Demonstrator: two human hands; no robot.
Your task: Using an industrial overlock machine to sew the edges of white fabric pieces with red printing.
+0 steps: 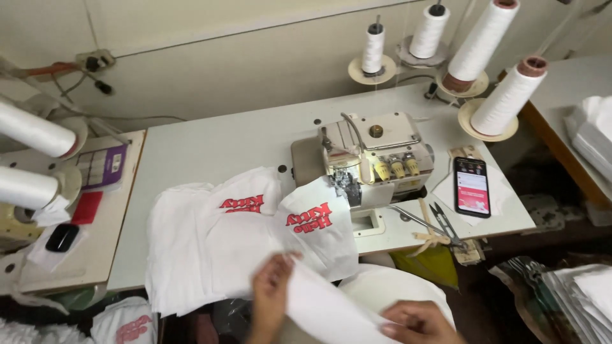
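My left hand (271,290) lies flat on a white fabric piece (331,309) at the table's near edge, fingers spread. My right hand (417,322) pinches the same piece at its lower right. Just beyond lies a stack of white fabric pieces with red print (217,239). One printed piece (315,226) reaches up to the presser foot of the white overlock sewing machine (373,156).
Several white thread cones (507,95) stand behind the machine. A smartphone (472,186) and thread snips (444,223) lie to the machine's right. A neighbouring table (95,255) on the left holds thread cones and small items. Folded white fabric (583,293) piles at lower right.
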